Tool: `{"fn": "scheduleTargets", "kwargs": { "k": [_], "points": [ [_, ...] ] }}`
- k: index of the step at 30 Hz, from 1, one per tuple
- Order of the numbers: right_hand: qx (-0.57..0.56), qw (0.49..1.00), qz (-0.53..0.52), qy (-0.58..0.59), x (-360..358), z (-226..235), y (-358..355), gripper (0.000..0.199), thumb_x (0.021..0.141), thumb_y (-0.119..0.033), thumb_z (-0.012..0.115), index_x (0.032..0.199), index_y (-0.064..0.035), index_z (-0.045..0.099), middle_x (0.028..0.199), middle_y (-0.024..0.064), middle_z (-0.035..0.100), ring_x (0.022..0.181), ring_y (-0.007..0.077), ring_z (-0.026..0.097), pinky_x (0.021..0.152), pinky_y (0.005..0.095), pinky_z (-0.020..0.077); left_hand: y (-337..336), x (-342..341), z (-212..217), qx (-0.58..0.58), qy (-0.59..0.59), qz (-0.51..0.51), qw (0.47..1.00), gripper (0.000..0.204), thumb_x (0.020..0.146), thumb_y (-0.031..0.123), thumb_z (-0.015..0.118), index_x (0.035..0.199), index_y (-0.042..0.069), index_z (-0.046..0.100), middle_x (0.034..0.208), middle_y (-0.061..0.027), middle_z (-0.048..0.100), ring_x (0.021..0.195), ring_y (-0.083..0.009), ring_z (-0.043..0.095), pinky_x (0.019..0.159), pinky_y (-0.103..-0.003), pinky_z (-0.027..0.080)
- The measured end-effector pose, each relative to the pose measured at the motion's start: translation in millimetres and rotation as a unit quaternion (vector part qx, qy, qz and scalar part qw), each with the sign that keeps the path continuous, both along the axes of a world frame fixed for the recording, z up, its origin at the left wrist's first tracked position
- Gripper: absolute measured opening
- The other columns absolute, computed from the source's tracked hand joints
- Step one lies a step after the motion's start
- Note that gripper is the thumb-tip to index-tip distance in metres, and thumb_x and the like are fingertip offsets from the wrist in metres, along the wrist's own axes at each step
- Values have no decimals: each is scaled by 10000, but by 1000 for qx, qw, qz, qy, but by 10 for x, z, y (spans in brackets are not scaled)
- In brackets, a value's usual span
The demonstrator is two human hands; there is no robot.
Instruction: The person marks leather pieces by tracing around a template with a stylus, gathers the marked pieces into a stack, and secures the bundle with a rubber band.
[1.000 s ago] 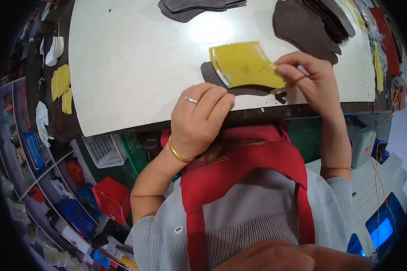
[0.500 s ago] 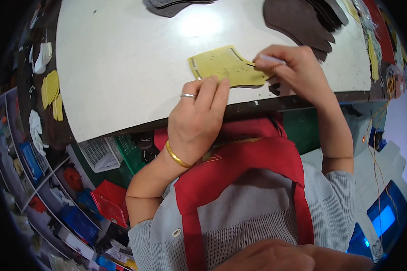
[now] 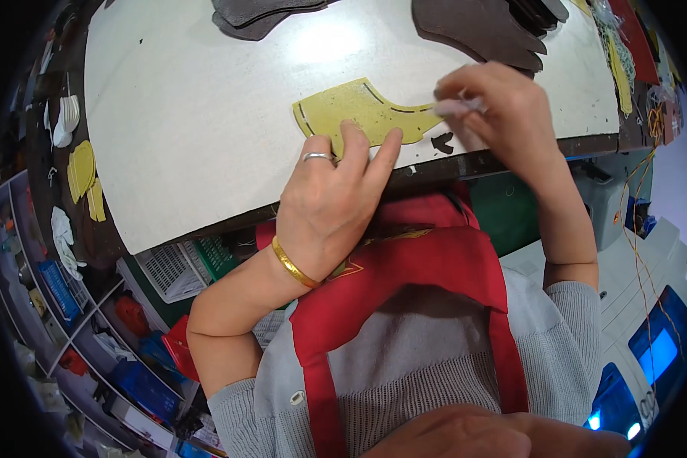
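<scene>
Head view shows a yellow pattern piece [image 3: 359,114] lying flat on the white table [image 3: 191,137], close to its near edge, with slots cut along its outline. At the piece's 6 o'clock the left hand [image 3: 332,206] presses down on it with spread fingertips; a ring sits on one finger and a gold bangle [image 3: 294,263] circles the wrist. At the piece's 3 o'clock the right hand [image 3: 496,114] pinches a thin silver pen [image 3: 458,107], the tip touching the pattern's right end. A small dark scrap [image 3: 441,142] lies just beside that end, at about 5 o'clock from it. Farther out, dark brown cut pieces [image 3: 473,27] are stacked at 1 o'clock, and grey ones [image 3: 259,15] at 11 o'clock, both well apart from the pattern. Below the table edge hangs a red apron [image 3: 404,282] over a grey sweater [image 3: 435,366].
</scene>
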State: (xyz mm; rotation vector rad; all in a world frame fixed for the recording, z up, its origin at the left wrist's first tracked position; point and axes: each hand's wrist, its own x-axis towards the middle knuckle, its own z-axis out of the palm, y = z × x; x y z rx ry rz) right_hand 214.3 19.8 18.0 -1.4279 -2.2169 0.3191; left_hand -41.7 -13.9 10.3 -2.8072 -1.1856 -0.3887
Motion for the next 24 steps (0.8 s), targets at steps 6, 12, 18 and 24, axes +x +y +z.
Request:
{"fn": "scheduleTargets", "kwargs": {
  "k": [6, 12, 18, 24],
  "points": [
    [120, 991, 62, 13, -304, 265, 295, 206, 986, -271, 583, 986, -110, 712, 903, 44, 694, 825, 293, 648, 681, 424, 505, -108, 123, -143, 55, 6, -40, 998, 391, 827, 95, 609, 1181, -50, 685, 1124, -181, 650, 931, -289, 631, 760, -328, 564],
    [-236, 932, 277, -1, -959, 207, 471, 259, 984, -336, 595, 974, -92, 679, 837, 117, 702, 710, 363, 669, 636, 449, 511, -206, 165, -250, 82, -33, -16, 996, 424, 870, 231, 557, 1171, -32, 699, 1114, -204, 655, 960, -348, 653, 854, -424, 570],
    [35, 972, 233, -21, -1133, -25, 638, 174, 920, -271, 641, 948, -100, 630, 805, 100, 710, 712, 334, 694, 604, 428, 541, -150, 201, -173, 82, -47, 7, 996, 272, 863, 200, 632, 1081, 67, 725, 1097, -142, 679, 876, -281, 697, 752, -318, 612],
    [-146, 966, 73, 199, -573, 119, 485, 262, 1004, -309, 605, 1014, -83, 737, 865, 107, 705, 690, 292, 680, 658, 349, 530, -125, 248, -184, 97, -22, 33, 995, 294, 853, 198, 624, 1117, 119, 725, 1168, -92, 686, 845, -266, 686, 727, -281, 599]
  ]
}}
